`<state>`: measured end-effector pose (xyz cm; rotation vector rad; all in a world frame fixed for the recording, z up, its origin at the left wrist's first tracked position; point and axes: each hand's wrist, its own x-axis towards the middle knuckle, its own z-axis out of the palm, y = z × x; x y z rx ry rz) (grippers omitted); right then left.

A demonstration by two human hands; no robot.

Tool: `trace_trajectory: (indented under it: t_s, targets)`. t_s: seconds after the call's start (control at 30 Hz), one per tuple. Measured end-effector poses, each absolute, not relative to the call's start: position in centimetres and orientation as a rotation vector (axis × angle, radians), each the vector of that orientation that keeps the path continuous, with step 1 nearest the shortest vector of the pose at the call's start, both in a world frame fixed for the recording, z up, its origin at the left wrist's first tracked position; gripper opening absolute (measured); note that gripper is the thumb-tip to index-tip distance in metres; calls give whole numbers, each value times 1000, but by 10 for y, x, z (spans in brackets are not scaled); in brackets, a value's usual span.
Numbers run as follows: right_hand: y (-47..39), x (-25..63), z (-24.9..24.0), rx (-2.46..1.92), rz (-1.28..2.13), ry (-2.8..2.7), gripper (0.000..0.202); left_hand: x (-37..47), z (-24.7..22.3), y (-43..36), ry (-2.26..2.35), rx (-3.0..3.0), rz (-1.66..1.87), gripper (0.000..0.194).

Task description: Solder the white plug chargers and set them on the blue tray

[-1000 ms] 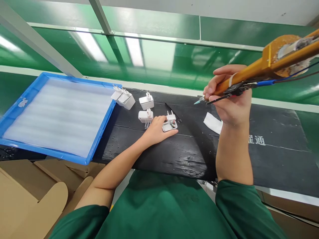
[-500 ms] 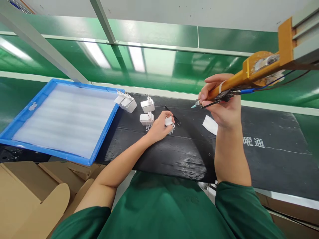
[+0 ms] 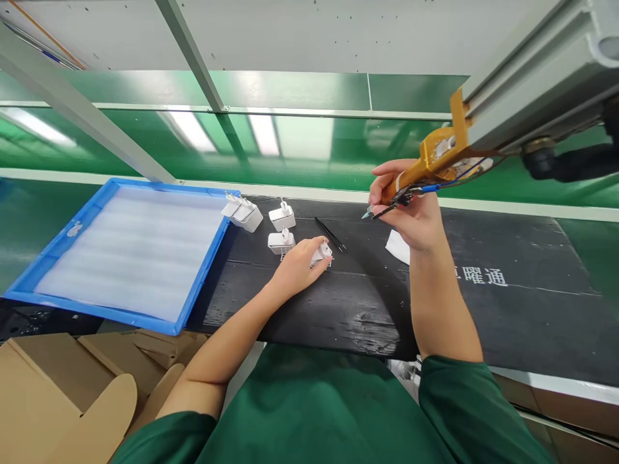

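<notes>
My left hand [image 3: 298, 264] rests low over the black bench, fingers closed around a white plug charger [image 3: 321, 252] whose prongs point up. Higher and to the right, my right hand [image 3: 420, 219] grips an orange pen-like tool [image 3: 409, 178] with a pale blue-green tip and wires along it. The tip hangs apart from the charger, up and to its right. Black tweezers [image 3: 329, 233] lie just beyond my left fingers. Two white chargers, a rear one [image 3: 283, 217] and a front one [image 3: 280, 242], stand left of that hand.
Further left, more white chargers [image 3: 247, 218] stand close together against a blue tray [image 3: 199, 277] lined with white foam. A folded white cloth [image 3: 397, 246] lies beneath my right wrist. A metal beam [image 3: 527, 77] reaches in above right. Cardboard [image 3: 43, 380] fills the lower left.
The view has tilted upward. In my left hand the charger has turned, its prongs showing less plainly. The orange tool and my right hand appear further left, with more of the metal beam visible.
</notes>
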<state>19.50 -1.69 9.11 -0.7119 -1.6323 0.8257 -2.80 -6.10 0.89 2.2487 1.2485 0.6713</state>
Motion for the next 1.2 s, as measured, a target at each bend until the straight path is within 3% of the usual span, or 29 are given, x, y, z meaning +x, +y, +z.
trace_trajectory:
  t_s: [0.3, 0.53, 0.73, 1.13, 1.2]
  targets:
    - [-19, 193, 95, -703, 826, -1623, 32, -20, -5, -62, 1391, 2175, 677, 31]
    - [-19, 196, 94, -686, 877, -1634, 35, -12, -5, -74, 1672, 2511, 404, 43]
    - [-19, 196, 94, -656, 906, -1623, 35, -45, -9, -89, 1601, 2690, 650, 35]
    - [-18, 196, 93, -632, 946, -1611, 36, -80, -6, -49, 1630, 2611, 694, 52]
    - [-18, 196, 93, -634, 944, -1610, 36, -79, -4, -40, 1653, 2572, 715, 63]
